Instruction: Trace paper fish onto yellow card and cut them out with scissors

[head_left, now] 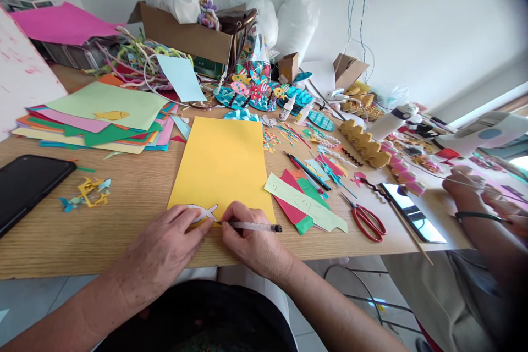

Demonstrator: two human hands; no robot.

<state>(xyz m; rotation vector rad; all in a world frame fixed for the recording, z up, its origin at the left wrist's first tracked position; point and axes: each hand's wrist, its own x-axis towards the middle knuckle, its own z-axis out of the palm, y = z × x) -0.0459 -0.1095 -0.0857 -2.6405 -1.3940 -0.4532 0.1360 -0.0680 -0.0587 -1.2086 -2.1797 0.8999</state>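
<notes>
A sheet of yellow paper lies upright before me on the wooden table. Near its bottom edge is a white fish-shaped cutout with a dark outline, its forked tail pointing right. My left hand rests with outstretched fingers on the cutout, pressing it to the sheet and hiding much of its body. My right hand pinches a pen with a clear barrel and black end. The pen's tip meets the yellow paper beside the cutout's tail, partly covered by my fingers.
Red-handled scissors, drawn-on paper strips and pens lie right. Stacked coloured paper, yellow scraps and a black phone are left. Glue bottles and fish decorations stand behind. Another person's hand is far right.
</notes>
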